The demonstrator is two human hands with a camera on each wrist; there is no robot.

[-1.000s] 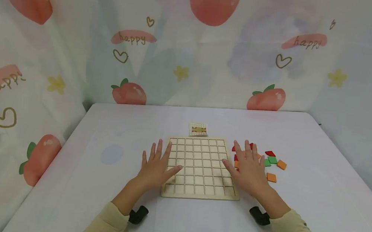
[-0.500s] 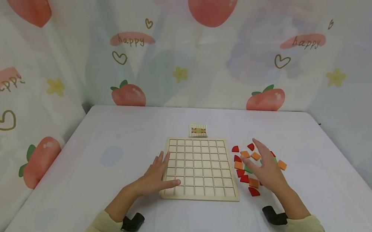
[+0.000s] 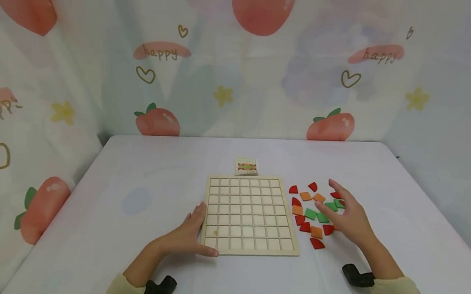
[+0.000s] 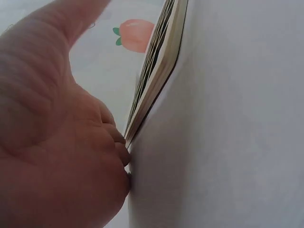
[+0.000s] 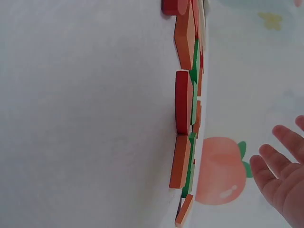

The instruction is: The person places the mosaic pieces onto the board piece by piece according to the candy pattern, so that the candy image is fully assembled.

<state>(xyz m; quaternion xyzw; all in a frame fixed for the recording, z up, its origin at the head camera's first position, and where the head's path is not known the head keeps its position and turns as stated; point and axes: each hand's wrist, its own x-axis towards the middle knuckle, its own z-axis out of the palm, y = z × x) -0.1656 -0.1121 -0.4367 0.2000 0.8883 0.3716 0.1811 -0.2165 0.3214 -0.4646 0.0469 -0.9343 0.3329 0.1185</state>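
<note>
A square wooden grid board point(image 3: 250, 214) lies on the white table. At its near left corner is my left hand point(image 3: 184, 234), fingertips along the left edge and thumb stretched at the front edge. In the left wrist view, the fingertips of this hand point(image 4: 61, 137) meet the corner of the board point(image 4: 161, 66). My right hand point(image 3: 349, 219) hovers over the right side of a scatter of red, orange and green tiles, thumb and fingers apart, holding nothing. Among them are a green square tile point(image 3: 310, 214), an orange square tile point(image 3: 316, 232) and a red quarter-round tile point(image 3: 317, 243). The hand hides several tiles.
Behind the board lies a small card point(image 3: 246, 166) with a gridded red, orange and green pattern. A patterned cloth point(image 3: 258, 83) hangs behind and beside the table point(image 3: 140, 166). A black camera mount point(image 3: 161, 287) sits at each wrist.
My left hand has come down and back to the board's near left corner. My right hand has shifted from the board's right edge rightward over the tiles, uncovering many of them.
</note>
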